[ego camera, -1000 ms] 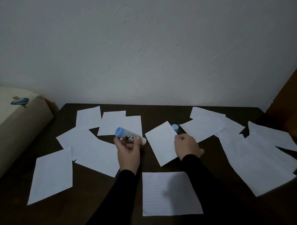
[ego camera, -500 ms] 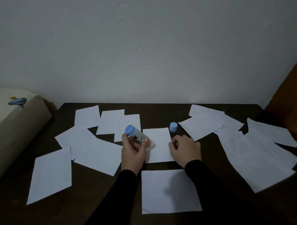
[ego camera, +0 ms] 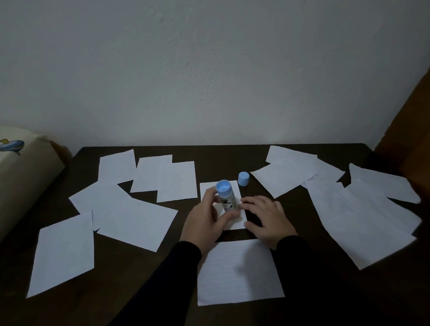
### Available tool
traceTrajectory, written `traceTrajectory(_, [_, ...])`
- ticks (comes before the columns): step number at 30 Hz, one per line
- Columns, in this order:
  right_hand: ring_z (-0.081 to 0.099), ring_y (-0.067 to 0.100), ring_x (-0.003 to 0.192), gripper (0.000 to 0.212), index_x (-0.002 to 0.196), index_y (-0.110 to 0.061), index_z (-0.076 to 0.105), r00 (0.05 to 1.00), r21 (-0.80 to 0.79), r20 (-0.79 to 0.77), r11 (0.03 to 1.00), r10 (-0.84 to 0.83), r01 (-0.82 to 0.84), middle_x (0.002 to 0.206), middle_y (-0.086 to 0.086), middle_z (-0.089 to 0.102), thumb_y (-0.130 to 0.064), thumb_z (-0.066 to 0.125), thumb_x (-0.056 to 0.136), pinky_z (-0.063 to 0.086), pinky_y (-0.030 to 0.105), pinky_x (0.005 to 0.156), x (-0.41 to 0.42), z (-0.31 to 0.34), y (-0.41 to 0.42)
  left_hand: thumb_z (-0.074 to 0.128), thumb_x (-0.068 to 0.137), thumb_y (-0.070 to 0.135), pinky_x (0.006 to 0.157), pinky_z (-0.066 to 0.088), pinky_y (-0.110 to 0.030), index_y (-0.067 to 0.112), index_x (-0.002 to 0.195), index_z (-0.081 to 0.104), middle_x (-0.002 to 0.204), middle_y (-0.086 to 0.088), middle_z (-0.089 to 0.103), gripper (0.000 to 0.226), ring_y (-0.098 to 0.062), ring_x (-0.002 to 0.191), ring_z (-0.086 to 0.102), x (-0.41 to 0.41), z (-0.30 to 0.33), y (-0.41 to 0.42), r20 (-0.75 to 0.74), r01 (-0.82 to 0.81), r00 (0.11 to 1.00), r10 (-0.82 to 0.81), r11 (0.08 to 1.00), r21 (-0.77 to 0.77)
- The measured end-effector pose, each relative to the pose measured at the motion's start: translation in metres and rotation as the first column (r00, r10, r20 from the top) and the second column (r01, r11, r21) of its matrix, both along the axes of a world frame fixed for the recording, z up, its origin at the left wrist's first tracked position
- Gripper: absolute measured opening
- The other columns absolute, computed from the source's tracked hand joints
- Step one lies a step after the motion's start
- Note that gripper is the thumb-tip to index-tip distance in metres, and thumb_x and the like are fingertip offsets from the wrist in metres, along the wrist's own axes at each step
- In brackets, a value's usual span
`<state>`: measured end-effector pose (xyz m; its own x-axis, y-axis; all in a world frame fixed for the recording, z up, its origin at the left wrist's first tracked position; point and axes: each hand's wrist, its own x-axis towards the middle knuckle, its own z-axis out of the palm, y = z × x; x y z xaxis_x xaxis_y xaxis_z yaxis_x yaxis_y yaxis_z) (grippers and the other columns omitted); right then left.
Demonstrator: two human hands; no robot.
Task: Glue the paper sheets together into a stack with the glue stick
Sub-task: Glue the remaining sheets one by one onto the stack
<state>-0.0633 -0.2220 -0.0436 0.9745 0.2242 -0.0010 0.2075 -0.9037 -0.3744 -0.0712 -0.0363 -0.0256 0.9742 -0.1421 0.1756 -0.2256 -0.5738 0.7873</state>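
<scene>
Cap [ego camera: 243, 179] behind sheet [ego camera: 238, 221]

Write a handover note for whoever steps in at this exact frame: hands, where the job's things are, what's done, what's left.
Left hand: grips the glue stick, uncapped, over the small sheet.
Right hand: fingers flat, pressing that sheet's right edge.
Blue cap: standing on the table just beyond the sheet.
Lined sheet: nearest, in front of both hands.
Done: cap off, sheet positioned. No stack visible.
Left: glue this sheet, join it to another, then work through the loose sheets on both sides.
</scene>
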Motion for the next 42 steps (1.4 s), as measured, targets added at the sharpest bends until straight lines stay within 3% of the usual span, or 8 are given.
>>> traceTrajectory(8, [0.020,0.008,0.140,0.046,0.138,-0.032,0.045,1.000,0.000,0.024,1.000,-0.007,0.007,0.149,-0.015,0.034,-0.037,0.051,0.093,0.012,0.039,0.113,-0.002,0.003,0.002,0.064,0.088,0.038,0.055,0.032,-0.008,0.033,0.136,0.038,0.076,0.019,0.046,0.054,0.003,0.061,0.046,-0.006,0.007,-0.004,0.071,0.090,0.992,-0.106,0.976,0.196])
traceTrajectory(15, [0.021,0.007,0.139,0.045,0.136,-0.039,0.045,1.000,0.000,0.009,1.000,-0.021,0.021,0.147,-0.019,0.034,-0.034,0.052,0.092,0.011,0.041,0.114,-0.001,0.003,0.003,0.065,0.088,0.032,0.085,0.047,-0.022,0.033,0.139,0.037,0.119,0.010,0.059,0.059,-0.007,0.096,0.053,-0.007,0.008,0.021,0.023,0.059,0.998,-0.066,0.975,0.216])
traceTrajectory(21, [0.020,0.006,0.139,0.044,0.136,-0.039,0.046,0.999,0.023,0.019,0.999,-0.030,0.030,0.147,-0.019,0.035,-0.033,0.052,0.093,0.010,0.038,0.113,-0.003,0.003,0.003,0.065,0.089,0.029,0.093,0.050,-0.031,0.028,0.137,0.039,0.125,0.006,0.059,0.055,-0.014,0.111,0.055,-0.008,0.010,0.046,0.022,0.032,0.999,-0.038,0.979,0.203])
traceTrajectory(24, [0.015,0.008,0.142,0.043,0.134,-0.038,0.048,1.000,0.027,0.014,0.999,-0.025,0.025,0.151,-0.020,0.029,-0.032,0.053,0.092,0.009,0.040,0.115,-0.003,0.004,0.004,0.064,0.090,0.028,0.087,0.050,-0.025,0.029,0.132,0.037,0.118,0.010,0.055,0.050,-0.010,0.107,0.056,-0.003,0.014,0.046,-0.013,-0.080,0.997,0.080,0.997,0.016])
traceTrajectory(28, [0.014,0.008,0.142,0.042,0.133,-0.035,0.049,1.000,0.080,-0.014,0.997,-0.009,0.010,0.150,-0.021,0.032,-0.035,0.053,0.091,0.007,0.042,0.114,-0.005,0.006,0.003,0.061,0.093,0.025,0.062,0.043,-0.009,0.024,0.136,0.032,0.118,0.007,0.048,0.052,0.003,0.081,0.053,0.010,0.022,0.034,-0.055,-0.303,0.953,0.299,0.920,-0.248])
traceTrajectory(30, [0.017,0.007,0.141,0.039,0.131,-0.035,0.051,1.000,0.120,-0.021,0.993,-0.009,0.011,0.146,-0.022,0.037,-0.040,0.052,0.092,0.008,0.041,0.114,-0.005,0.007,0.001,0.062,0.092,0.025,0.068,0.044,-0.012,0.023,0.138,0.032,0.122,0.002,0.053,0.055,0.000,0.081,0.055,0.023,0.026,0.023,-0.050,-0.295,0.955,0.291,0.936,-0.190])
traceTrajectory(34, [0.027,0.006,0.135,0.038,0.132,-0.037,0.048,0.999,0.094,0.027,0.995,-0.027,0.024,0.140,-0.018,0.042,-0.044,0.046,0.095,0.018,0.040,0.111,0.008,0.011,0.003,0.063,0.091,0.024,0.096,0.048,-0.037,0.024,0.140,0.031,0.136,-0.005,0.054,0.058,-0.023,0.119,0.055,0.056,0.031,-0.002,-0.069,-0.196,0.979,0.192,0.979,-0.053])
traceTrajectory(42, [0.011,0.012,0.145,0.057,0.148,-0.033,0.029,0.999,-0.072,-0.035,0.997,-0.026,0.024,0.157,-0.016,0.021,-0.054,0.038,0.096,0.006,0.044,0.115,0.029,0.004,0.005,0.062,0.091,0.022,0.092,0.047,-0.032,0.025,0.136,0.035,0.128,-0.002,0.060,0.052,-0.019,0.116,0.058,0.088,0.022,-0.041,0.001,-0.070,0.998,0.070,0.994,0.088])
